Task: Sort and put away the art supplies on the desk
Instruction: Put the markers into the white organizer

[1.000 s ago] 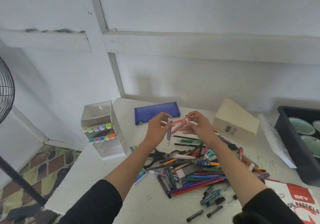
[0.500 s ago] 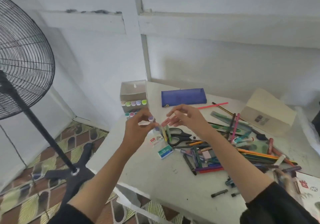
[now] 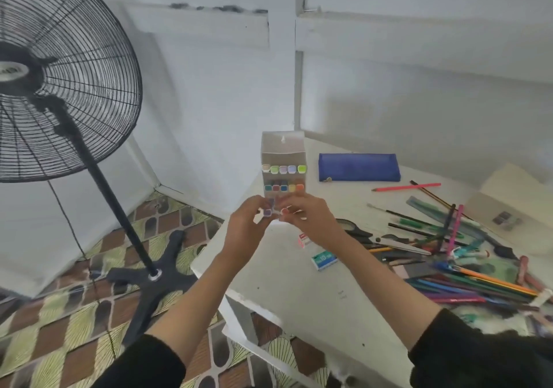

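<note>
A clear marker box (image 3: 283,151) stands at the desk's far left corner, with two rows of coloured marker caps showing. My left hand (image 3: 247,230) pinches a purple-capped marker (image 3: 267,212) at the box's lower front. Beside it, my right hand (image 3: 309,223) pinches a red-capped marker (image 3: 285,210). Both markers point into the box's bottom row; how deep they sit is hidden by my fingers. A heap of pens and coloured pencils (image 3: 466,280) lies on the white desk (image 3: 299,294) to the right.
A blue pencil pouch (image 3: 359,167) lies behind the pile, a cream box (image 3: 514,208) at far right. Black scissors (image 3: 374,238), a small teal box (image 3: 324,260) and a pink eraser (image 3: 302,239) lie near my right hand. A black pedestal fan (image 3: 59,88) stands left of the desk.
My view swung left. Both hands carried their markers from above the pile over to the marker box and now hold them at its lower front.
</note>
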`<act>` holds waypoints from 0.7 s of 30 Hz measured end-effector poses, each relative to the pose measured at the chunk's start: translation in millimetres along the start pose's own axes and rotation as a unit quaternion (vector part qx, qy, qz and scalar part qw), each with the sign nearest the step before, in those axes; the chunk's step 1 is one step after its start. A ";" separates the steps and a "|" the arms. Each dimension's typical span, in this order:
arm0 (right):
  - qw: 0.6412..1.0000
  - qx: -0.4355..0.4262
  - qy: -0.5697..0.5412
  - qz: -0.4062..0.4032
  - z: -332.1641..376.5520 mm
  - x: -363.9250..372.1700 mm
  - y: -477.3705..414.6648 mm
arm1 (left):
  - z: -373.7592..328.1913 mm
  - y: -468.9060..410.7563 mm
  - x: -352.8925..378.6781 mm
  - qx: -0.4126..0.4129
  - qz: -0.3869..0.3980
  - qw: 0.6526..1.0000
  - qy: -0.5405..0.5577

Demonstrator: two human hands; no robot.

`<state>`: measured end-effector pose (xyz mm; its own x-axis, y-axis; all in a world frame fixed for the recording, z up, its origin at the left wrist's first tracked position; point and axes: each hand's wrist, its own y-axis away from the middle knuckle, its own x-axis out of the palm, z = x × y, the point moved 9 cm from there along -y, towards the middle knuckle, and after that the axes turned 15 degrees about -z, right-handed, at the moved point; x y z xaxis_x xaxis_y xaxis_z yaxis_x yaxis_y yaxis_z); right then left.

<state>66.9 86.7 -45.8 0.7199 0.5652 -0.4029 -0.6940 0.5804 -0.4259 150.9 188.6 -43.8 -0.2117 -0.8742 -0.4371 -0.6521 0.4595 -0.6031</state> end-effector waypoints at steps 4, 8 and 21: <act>0.998 0.048 0.014 -0.027 -15.4 12.2 -4.3 | -7.2 -5.8 9.1 0.100 0.010 0.990 -0.097; 0.996 0.069 0.044 -0.026 -26.9 19.8 -7.3 | 1.2 -9.5 24.2 0.157 0.048 0.971 -0.176; 0.976 0.122 0.179 0.008 -53.8 23.9 -7.1 | 0.1 -4.4 46.3 0.211 0.232 0.888 -0.335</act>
<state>89.3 64.6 -96.0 0.6345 0.3602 -0.6838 -0.6553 0.7198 -0.2290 144.0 146.2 -61.4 0.1867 -0.3504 -0.9178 -0.2466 0.8876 -0.3890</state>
